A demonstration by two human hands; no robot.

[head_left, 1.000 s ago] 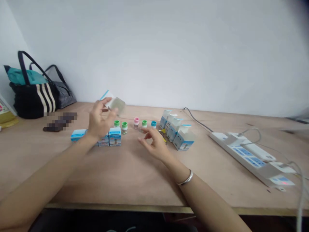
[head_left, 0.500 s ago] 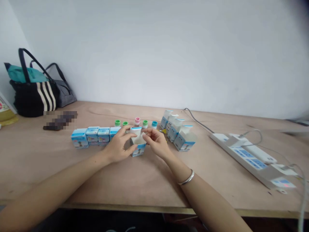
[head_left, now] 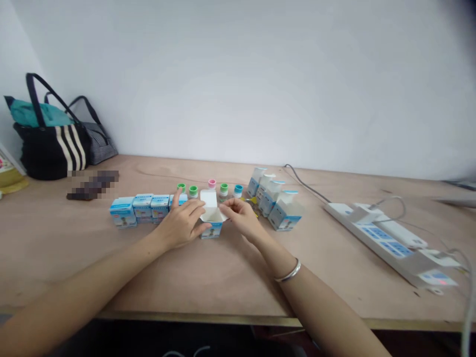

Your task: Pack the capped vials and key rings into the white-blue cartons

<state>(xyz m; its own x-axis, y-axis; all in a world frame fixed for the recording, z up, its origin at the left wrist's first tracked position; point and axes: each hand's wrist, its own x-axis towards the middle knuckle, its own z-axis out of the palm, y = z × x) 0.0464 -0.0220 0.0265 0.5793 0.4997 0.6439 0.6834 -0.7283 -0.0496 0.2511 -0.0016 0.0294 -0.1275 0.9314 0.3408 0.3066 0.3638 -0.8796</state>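
Observation:
A small blue-and-white carton stands on the table between my hands, its top flaps spread. My left hand grips its left side, thumb at the front and index finger raised. On the other side, my right hand pinches the right flap between thumb and fingers. Just behind are several small bottles with green, pink and blue caps. To the left runs a row of closed cartons, the last partly hidden by my left hand. Several cartons with raised flaps stand at right.
A white power strip with plugs and cables lies on the right of the table. Small yellow items lie beside the raised-flap cartons. Back left are a black striped bag, a grey bag and a dark pixelated object.
The carton's back flap has tipped backward, showing its white inner face, and the side flaps are spread wider. My left index finger has lifted away from the carton.

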